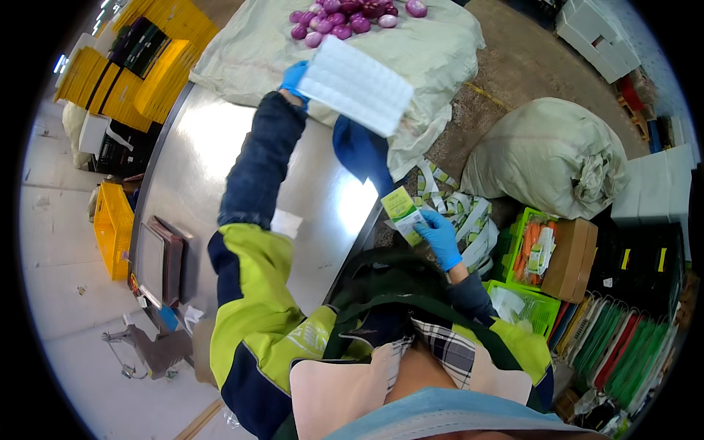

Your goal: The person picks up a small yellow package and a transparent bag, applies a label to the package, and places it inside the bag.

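My left hand (295, 80), in a blue glove, is stretched out over the far part of the metal table. It grips one end of a white rectangular foam tray (356, 85) with a dimpled face, held tilted above a pale woven sack (242, 71). Lower right, past the table's near edge, my blue-gloved right hand (441, 237) pinches a green and white printed label (404, 215) that bears writing. Red onions (341, 19) lie heaped on the sack, beyond the tray. A dark blue cloth (360, 148) shows under the tray, partly hidden.
The steel table (214, 137) carries a weighing scale (159, 264). Strips of printed labels (473, 220) hang in a tangle right of my right hand. A full woven sack (544, 154) and a green crate with carrots (531, 250) stand farther right. Yellow crates (165, 82) are stacked upper left.
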{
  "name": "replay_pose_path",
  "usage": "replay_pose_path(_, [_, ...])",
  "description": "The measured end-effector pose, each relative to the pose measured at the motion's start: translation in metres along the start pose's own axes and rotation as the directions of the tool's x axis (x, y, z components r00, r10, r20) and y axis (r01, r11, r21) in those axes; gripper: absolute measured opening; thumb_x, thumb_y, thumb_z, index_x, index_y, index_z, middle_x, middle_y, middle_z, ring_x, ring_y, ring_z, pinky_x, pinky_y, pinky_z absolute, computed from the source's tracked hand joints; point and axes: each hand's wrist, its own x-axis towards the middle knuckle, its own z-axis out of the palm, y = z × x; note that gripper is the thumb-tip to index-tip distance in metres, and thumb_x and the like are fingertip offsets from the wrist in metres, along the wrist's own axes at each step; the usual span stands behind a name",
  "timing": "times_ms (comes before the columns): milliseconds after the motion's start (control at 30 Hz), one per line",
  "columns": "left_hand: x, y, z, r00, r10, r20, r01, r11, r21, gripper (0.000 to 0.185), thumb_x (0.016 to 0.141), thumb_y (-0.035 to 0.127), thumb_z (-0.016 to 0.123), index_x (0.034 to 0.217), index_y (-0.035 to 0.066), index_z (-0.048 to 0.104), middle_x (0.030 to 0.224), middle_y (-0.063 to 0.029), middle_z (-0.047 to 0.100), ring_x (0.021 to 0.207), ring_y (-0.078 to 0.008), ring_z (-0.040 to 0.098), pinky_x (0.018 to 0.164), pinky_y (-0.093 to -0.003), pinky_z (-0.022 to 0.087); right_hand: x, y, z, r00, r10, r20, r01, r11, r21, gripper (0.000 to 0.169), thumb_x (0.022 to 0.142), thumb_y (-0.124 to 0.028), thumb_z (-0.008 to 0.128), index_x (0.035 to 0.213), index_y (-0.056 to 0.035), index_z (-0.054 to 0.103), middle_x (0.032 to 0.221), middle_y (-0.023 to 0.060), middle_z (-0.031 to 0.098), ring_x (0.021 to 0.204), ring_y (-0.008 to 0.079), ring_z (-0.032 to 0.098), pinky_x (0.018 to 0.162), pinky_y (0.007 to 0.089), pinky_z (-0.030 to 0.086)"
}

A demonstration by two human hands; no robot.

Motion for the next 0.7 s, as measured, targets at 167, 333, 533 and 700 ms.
replay_pose_path(167, [0.073,-0.083,0.037,0.703,-0.611,-0.364,0.262,0.699,-0.666,0.019,0.085,-0.007,0.061,0.103,-0.004,0.060,0.101,-0.0159,0.064,0.084,-0.0266,0.066,0.067,-0.0293,0.061,0.011,-0.005,-0.026,1.000,0.020,-0.003,-0.020,1.000,0.001,0.027,0.085,0.000,0.067,0.112,0.0002,0.064,0.103,0.0042,0.068,0.093,0.0112,0.061,0.083,0.0266,0.049])
replay_pose_path(333, [0.050,-0.104,0.054,0.793,-0.549,-0.264,0.541,0.834,-0.111,0.049,0.086,0.028,0.071,0.122,-0.002,0.056,0.100,-0.0098,0.060,0.083,-0.0176,0.058,0.074,-0.0272,0.051,0.022,0.004,-0.056,0.996,0.087,-0.021,-0.086,0.996,0.010,0.026,0.084,0.001,0.067,0.109,0.0014,0.063,0.103,0.0042,0.067,0.093,0.0120,0.062,0.084,0.0254,0.049])
replay_pose_path(533, [-0.152,-0.124,-0.047,0.981,-0.091,-0.169,0.190,0.356,0.915,0.064,0.073,0.006,0.063,0.135,0.005,0.047,0.133,-0.0227,0.050,0.125,-0.0367,0.046,0.104,-0.0421,0.039,0.049,-0.003,-0.073,0.991,0.130,0.017,-0.130,0.991,0.014,0.026,0.084,0.000,0.068,0.109,0.0014,0.063,0.101,0.0035,0.067,0.091,0.0112,0.061,0.083,0.0253,0.048])
replay_pose_path(700, [-0.306,-0.047,-0.033,0.845,-0.400,-0.355,0.349,-0.090,0.933,0.061,0.071,-0.003,0.056,0.129,0.014,0.053,0.131,-0.0158,0.053,0.123,-0.0418,0.045,0.097,-0.0458,0.043,0.077,-0.003,-0.078,0.991,0.131,0.033,-0.128,0.989,-0.071,0.029,0.084,-0.002,0.069,0.111,0.0020,0.063,0.102,0.0040,0.067,0.090,0.0107,0.061,0.082,0.0254,0.049])
